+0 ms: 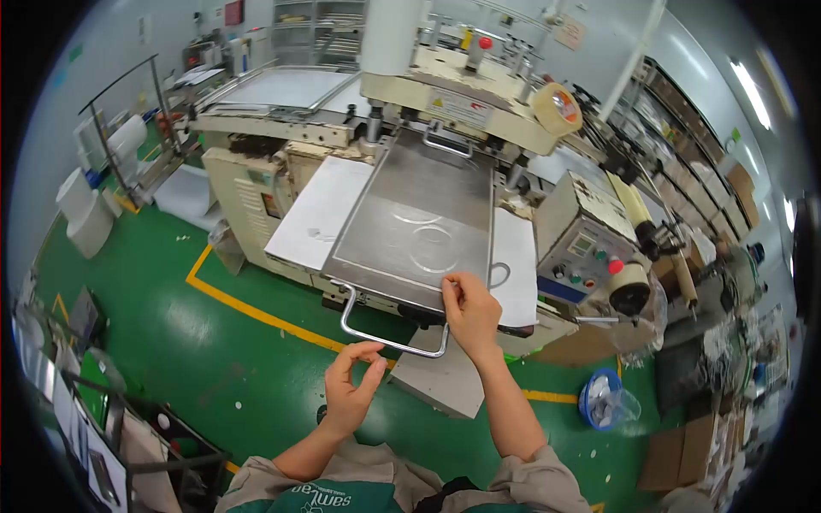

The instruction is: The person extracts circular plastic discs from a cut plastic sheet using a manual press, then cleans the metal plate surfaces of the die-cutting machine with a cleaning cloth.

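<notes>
A flat metal tray (pixel 389 209) with a bent metal handle (pixel 349 321) at its front extends out of the press. Thin ring-shaped outlines (pixel 434 249) show on its surface. My right hand (pixel 475 318) is at the tray's front right edge, thumb and fingertips pinched together; anything between them is too small to make out. Beside it, a grey ring (pixel 499 274) lies by the tray's right edge, over a white sheet (pixel 516 278). My left hand (pixel 351 393) is just below the handle, fingers curved and thumb apart, holding nothing visible.
The press (pixel 453 109) carries a roll of tape (pixel 556 109). A control box (pixel 586 244) with buttons stands right. Another white sheet (pixel 321 214) lies left of the tray. A blue bin (pixel 601 399) stands on the green floor (pixel 265 398), near yellow lines.
</notes>
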Available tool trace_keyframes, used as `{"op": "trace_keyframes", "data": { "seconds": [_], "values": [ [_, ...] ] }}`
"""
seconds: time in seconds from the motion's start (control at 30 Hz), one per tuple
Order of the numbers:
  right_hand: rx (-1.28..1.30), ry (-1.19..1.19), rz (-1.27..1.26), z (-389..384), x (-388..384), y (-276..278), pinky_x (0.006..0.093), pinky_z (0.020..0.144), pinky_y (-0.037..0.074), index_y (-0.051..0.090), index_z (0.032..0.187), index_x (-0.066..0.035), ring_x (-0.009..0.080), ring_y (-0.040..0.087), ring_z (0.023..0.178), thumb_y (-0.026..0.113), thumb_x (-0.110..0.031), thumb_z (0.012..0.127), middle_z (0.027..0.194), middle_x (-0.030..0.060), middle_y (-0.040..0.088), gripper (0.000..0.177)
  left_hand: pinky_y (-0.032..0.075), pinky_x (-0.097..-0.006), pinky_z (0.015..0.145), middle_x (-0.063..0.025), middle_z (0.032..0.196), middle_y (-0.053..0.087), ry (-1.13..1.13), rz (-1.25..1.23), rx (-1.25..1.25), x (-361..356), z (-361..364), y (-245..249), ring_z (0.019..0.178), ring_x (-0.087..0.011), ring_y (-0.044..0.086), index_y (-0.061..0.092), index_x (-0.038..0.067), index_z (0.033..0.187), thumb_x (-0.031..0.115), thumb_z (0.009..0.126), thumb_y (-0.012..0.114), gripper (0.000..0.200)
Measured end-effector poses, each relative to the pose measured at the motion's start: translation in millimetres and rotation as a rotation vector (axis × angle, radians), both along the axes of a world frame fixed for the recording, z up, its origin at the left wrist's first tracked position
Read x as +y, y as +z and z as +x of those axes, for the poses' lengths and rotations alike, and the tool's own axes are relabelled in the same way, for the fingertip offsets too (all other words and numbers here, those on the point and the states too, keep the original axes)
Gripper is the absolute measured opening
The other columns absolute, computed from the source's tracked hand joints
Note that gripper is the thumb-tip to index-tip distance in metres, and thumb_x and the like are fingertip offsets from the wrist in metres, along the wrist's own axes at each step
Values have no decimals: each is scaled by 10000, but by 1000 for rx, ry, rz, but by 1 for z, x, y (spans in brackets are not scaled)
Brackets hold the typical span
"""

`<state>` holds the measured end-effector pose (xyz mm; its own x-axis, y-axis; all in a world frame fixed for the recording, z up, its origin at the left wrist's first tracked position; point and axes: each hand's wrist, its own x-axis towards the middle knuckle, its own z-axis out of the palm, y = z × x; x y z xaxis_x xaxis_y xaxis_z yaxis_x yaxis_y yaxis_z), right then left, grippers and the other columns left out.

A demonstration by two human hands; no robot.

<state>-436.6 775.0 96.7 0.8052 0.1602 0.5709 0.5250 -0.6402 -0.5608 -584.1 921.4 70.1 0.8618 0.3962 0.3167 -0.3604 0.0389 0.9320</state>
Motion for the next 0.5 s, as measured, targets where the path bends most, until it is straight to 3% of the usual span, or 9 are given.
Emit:
{"op": "trace_keyframes", "data": {
  "seconds": [0.13,0.23,0.3,0.37,0.43,0.5],
  "values": [
    [-26,-20,18,1,0,-8,256,530,411,622,833,-77,128,523,552,616,-168,821,661,59,566,92,436,-224,635,-44,729,583,106,190,142,22,-19,-31,679,-92,542,603,-10,879,68,849,575,88],
    [55,67,122,-13,-6,-5,250,531,363,542,828,-5,84,421,570,516,-157,910,632,7,479,175,425,-237,542,-40,589,568,141,84,435,42,-59,-70,531,-110,525,600,-2,813,160,895,539,192],
    [91,240,259,-67,5,10,253,543,335,518,803,9,92,397,591,497,-126,917,652,28,462,178,427,-248,515,-54,573,563,202,137,622,66,-90,-127,504,-123,538,600,13,782,278,904,520,302],
    [152,599,0,-105,12,5,286,542,386,544,794,12,149,489,591,547,-57,856,669,76,537,93,434,-268,505,-58,566,559,335,86,795,90,-124,-164,499,-139,553,601,22,772,368,897,501,381],
    [539,976,-349,-131,23,-17,259,601,418,539,809,15,140,536,647,508,-119,906,725,69,578,168,464,-324,530,-66,585,586,385,34,990,112,-165,-218,539,-174,597,606,31,764,436,884,471,444],
    [956,1344,-647,-137,21,-60,306,608,490,624,983,-65,191,564,689,535,-207,880,838,61,585,196,486,-361,574,-79,624,620,551,11,952,132,-203,-274,567,-192,616,616,36,769,364,876,484,369]
  ]
}}
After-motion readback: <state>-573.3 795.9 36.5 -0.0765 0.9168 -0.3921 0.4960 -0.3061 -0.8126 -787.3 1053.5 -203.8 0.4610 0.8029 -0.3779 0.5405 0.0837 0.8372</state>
